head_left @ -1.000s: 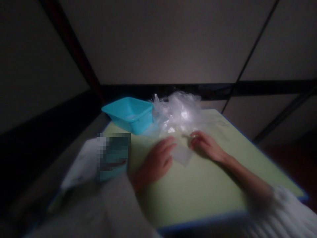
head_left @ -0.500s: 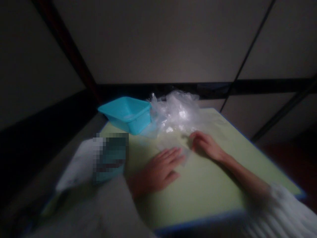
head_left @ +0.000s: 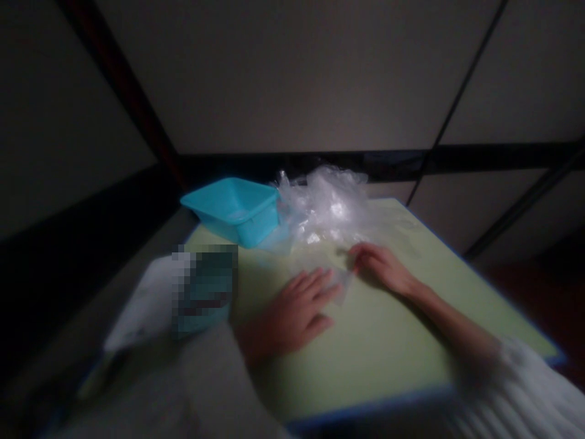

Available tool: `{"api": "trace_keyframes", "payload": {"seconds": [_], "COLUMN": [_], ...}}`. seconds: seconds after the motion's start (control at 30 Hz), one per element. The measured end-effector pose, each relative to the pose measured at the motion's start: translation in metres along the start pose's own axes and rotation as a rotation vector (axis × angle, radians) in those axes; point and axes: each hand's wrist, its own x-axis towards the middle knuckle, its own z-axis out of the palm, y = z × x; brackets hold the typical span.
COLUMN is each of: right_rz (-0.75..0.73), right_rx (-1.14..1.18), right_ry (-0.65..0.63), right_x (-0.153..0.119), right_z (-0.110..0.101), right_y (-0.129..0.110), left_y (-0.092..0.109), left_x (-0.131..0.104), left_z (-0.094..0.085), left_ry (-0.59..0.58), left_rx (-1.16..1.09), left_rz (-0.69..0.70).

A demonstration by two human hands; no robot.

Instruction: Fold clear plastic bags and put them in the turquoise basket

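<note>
My left hand (head_left: 299,314) lies flat with its fingers spread over a small clear plastic bag (head_left: 343,286). Part of that bag is hidden beneath the fingers. Just beyond its right edge, my right hand (head_left: 381,268) rests on the table with the fingers curled together. Whatever those fingers hold, if anything, is too blurred to make out. A heap of crumpled clear plastic (head_left: 336,204) lies past both hands.
A turquoise plastic basin (head_left: 256,227) stands at the far left of the yellow-green table (head_left: 379,350), which has a blue edge. At the left are a white object (head_left: 146,299) and a pixelated greenish thing (head_left: 205,286). Pale panels rise behind the table.
My left hand's fingers have spread slightly farther apart over the small bag. The right hand has barely moved.
</note>
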Motion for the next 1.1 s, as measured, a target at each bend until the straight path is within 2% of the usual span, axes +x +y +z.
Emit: {"api": "trace_keyframes", "payload": {"seconds": [0.17, 0.47, 0.77, 1.1], "right_rz": [-0.002, -0.096, -0.190, -0.214], "right_rx": [-0.031, -0.038, -0.129, -0.190], "right_ry": [0.017, 0.178, 0.033, -0.005], "right_x": [0.001, -0.002, -0.001, -0.001], "right_z": [0.000, -0.001, -0.001, -0.003], "right_y": [-0.002, -0.008, -0.012, -0.009], "left_y": [0.001, 0.003, 0.004, 0.006], "left_x": [0.000, 0.002, 0.002, 0.002], "left_z": [-0.001, -0.001, -0.001, -0.003], "left_ry": [0.006, 0.014, -0.026, -0.018], "left_rx": [0.013, -0.004, 0.009, -0.022], "left_rz": [-0.019, 0.085, 0.026, 0.006]}}
